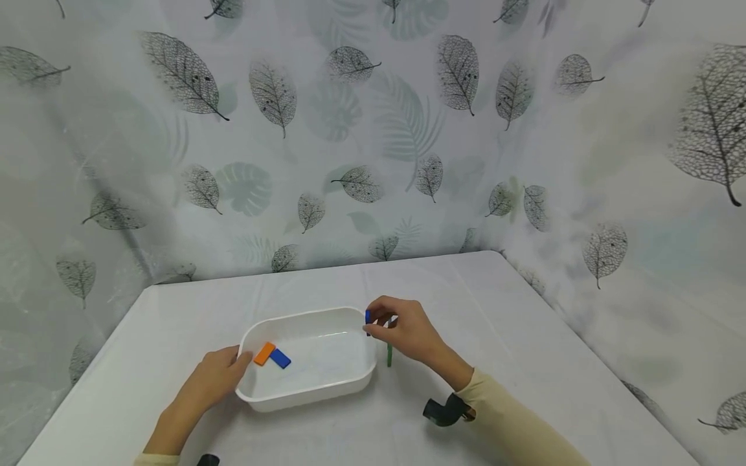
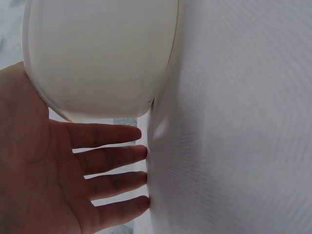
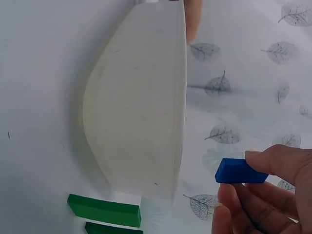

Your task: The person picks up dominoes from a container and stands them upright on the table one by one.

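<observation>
A white plastic tub [image 1: 315, 392] stands on the table with an orange block [image 1: 265, 353] and a blue block [image 1: 280, 358] lying inside near its left end. My left hand [image 1: 218, 375] rests at that end, thumb over the rim. In the left wrist view its four fingers are straight and spread beside the outer wall; the thumb is hidden. Above the tub's right rim, my right hand [image 1: 405, 327] pinches another small blue block [image 3: 239, 171] between thumb and fingers. Two green blocks, one nearer [image 3: 105, 210] and one partly cut off [image 3: 114, 228], lie just outside the tub's right end.
A white cloth covers the table [image 1: 466, 304], which meets leaf-patterned curtains [image 1: 350, 142] at the back and sides. Black wrist-camera mounts [image 1: 445, 411] sit at both wrists, close to the tabletop.
</observation>
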The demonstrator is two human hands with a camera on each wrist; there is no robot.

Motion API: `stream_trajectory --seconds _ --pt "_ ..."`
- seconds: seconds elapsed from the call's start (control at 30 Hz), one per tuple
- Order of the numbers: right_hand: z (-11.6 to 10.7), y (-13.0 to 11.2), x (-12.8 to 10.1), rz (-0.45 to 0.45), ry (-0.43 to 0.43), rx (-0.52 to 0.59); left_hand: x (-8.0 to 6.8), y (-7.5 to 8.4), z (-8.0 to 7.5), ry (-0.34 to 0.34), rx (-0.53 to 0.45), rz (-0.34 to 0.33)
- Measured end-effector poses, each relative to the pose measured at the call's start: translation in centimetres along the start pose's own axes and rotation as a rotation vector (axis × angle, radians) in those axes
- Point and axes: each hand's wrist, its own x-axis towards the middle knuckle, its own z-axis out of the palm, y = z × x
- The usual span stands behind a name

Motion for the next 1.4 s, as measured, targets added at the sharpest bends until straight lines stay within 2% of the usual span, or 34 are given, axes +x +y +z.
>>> stream_trajectory --seconds 0.37,0.7,0.9,1.4 --pt "-1.0 1.2 -1.1 0.035 0.023 -0.037 0.1 0.1 0.1 -0.004 -0.006 -0.002" --pt "-2.0 2.0 -2.5 0.066 0.021 -0.002 0.1 0.1 0.2 0.003 -0.004 0.003" --pt "-2.1 2.7 -3.1 0.093 0.014 0.031 0.0 0.0 0.2 0.003 -0.009 0.000" --pt "-1.7 4.3 -4.8 0.124 0.010 -0.023 0.0 0.1 0.1 -0.010 -0.009 -0.003"
